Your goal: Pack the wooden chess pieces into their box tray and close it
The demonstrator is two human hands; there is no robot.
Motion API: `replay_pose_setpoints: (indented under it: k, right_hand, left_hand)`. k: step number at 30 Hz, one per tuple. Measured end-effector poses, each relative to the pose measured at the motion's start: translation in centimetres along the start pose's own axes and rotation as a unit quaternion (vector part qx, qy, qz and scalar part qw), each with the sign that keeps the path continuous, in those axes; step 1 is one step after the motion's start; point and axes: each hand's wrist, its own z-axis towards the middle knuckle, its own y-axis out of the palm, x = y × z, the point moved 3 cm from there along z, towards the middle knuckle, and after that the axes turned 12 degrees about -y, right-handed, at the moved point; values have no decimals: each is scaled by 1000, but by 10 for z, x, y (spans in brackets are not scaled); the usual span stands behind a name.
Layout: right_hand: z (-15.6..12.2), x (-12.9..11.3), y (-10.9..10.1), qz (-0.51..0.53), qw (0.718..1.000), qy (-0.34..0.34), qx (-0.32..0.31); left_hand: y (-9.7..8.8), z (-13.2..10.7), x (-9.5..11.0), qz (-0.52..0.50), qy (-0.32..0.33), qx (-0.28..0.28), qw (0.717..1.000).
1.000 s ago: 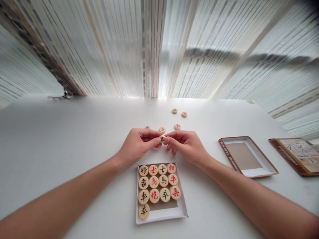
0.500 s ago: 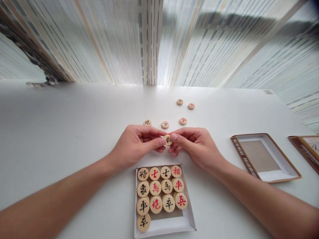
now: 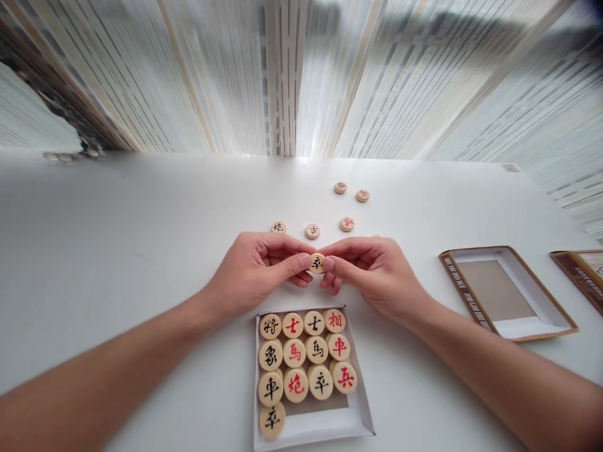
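Wooden chess piece (image 3: 317, 263), black character up, stays pinched by the fingers of left hand (image 3: 257, 271) and right hand (image 3: 377, 276), just above the counter (image 3: 132, 251) beyond the part-filled tray (image 3: 313, 433); only the view shifted, grip unchanged.

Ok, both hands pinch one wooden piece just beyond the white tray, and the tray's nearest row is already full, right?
Not quite. In the head view the left hand and right hand do pinch one wooden piece beyond the white tray, but its nearest row holds only a single piece, at the left end.
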Motion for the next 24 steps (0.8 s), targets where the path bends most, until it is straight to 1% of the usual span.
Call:
replay_pose_setpoints:
  k: [7,14,19,24]
  right_hand:
    - [-1,0,0,-33,999,-26,11]
    - [-3,3,-1,-56,998,-5,33]
    - [-2,4,-4,-43,999,0,18]
    - [-4,5,-7,2,999,28,40]
  left_hand:
    - [2,-2,-2,5,11,11,1000]
    - [5,-3,-2,21,44,18,999]
    - [4,-1,-4,0,41,21,999]
    - [4,0,-5,-38,40,17,998]
